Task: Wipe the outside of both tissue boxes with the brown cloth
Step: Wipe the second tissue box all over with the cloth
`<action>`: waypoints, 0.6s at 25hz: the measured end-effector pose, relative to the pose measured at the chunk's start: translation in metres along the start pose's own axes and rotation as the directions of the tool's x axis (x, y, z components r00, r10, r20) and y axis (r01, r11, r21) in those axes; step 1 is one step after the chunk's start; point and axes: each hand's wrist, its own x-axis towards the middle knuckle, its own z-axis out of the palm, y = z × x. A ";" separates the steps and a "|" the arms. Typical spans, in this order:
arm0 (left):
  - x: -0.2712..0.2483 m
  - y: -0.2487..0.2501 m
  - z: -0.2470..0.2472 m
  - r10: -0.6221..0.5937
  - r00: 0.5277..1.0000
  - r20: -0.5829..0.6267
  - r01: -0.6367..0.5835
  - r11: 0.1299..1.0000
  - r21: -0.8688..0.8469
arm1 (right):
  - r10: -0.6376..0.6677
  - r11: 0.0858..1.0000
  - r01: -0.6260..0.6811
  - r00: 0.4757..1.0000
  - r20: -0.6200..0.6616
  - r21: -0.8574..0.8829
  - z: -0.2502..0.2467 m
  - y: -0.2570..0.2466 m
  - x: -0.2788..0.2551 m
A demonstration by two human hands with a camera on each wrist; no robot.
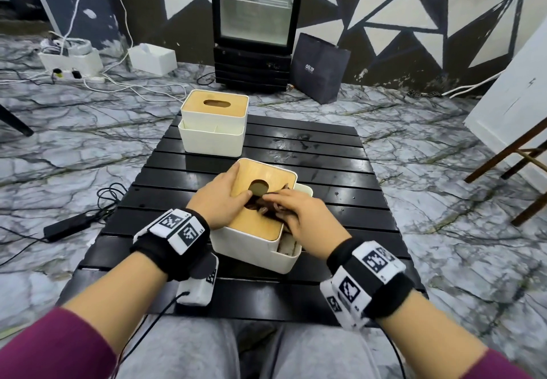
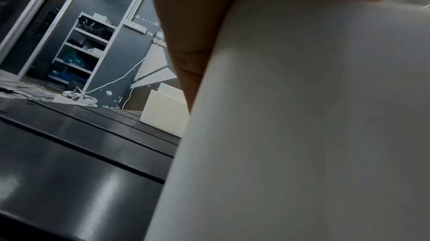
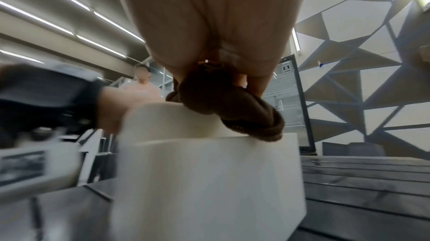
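Two white tissue boxes with wooden lids stand on the black slatted table (image 1: 325, 153). The near box (image 1: 260, 245) sits in front of me; its white side fills the left wrist view (image 2: 302, 134) and the right wrist view (image 3: 209, 180). My left hand (image 1: 223, 193) lies on the lid's left part, fingers nearly straight, steadying it. My right hand (image 1: 299, 213) grips the bunched brown cloth (image 1: 268, 207) on the lid by the round opening; the right wrist view shows the cloth (image 3: 228, 110) under my fingers. The far box (image 1: 213, 124) stands untouched at the table's back left.
A glass-door fridge (image 1: 256, 23) and a dark paper bag (image 1: 319, 68) stand on the marble floor behind the table. White boxes (image 1: 152, 59) and cables lie at the back left. Wooden chair legs (image 1: 509, 165) are at the right. A person (image 3: 142, 83) stands in the background.
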 end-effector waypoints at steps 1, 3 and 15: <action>-0.001 0.000 0.000 0.001 1.000 0.001 -0.001 1.000 -0.003 | 0.010 1.000 -0.010 1.000 -0.016 -0.008 -0.003 0.006 0.009; -0.001 0.001 0.000 -0.002 1.000 0.001 0.002 1.000 -0.009 | 0.039 0.998 -0.041 0.998 -0.046 -0.038 -0.008 0.016 0.026; 0.000 0.001 0.000 0.013 1.000 0.010 -0.013 1.000 -0.015 | -0.098 0.995 0.098 0.995 0.023 -0.017 0.021 -0.006 -0.025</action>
